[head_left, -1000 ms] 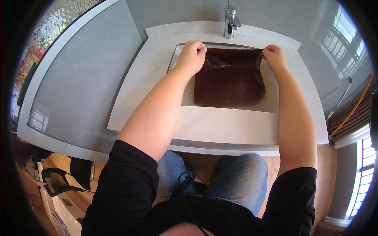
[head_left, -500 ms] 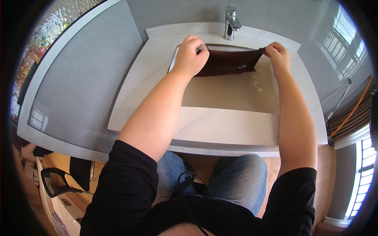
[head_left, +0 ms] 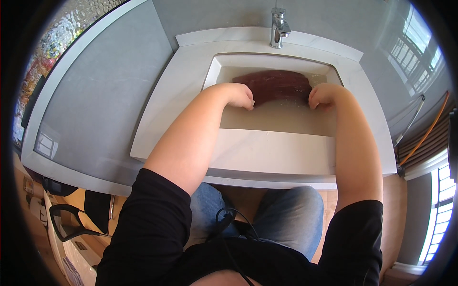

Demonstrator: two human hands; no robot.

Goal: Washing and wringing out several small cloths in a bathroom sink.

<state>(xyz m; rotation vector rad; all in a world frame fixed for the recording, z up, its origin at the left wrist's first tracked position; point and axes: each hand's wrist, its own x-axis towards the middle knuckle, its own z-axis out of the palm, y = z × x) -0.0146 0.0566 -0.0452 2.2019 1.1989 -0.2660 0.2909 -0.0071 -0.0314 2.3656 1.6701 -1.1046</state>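
A dark maroon cloth (head_left: pixel 277 86) lies spread in the cloudy water of the rectangular white sink (head_left: pixel 272 60). My left hand (head_left: pixel 240 97) is closed at the cloth's near left corner, its fingers pointing down at the water. A small pale bit shows at those fingertips, too small to name. At the near right corner, my right hand (head_left: pixel 325 95) pinches the cloth's edge, with some fingers partly hidden behind the knuckles. Between the two hands the cloth is flat and mostly under the surface.
A chrome faucet (head_left: pixel 279 29) stands behind the sink on the white countertop (head_left: pixel 272 148). Grey wall panels border the counter at the back and left. On the right hang an orange hose (head_left: pixel 426 127) and a curtain beside a window. A black-framed chair (head_left: pixel 67 221) is at lower left.
Both hands have come down and toward me with the cloth. Held up along the sink's far side before, it now lies spread in the water.
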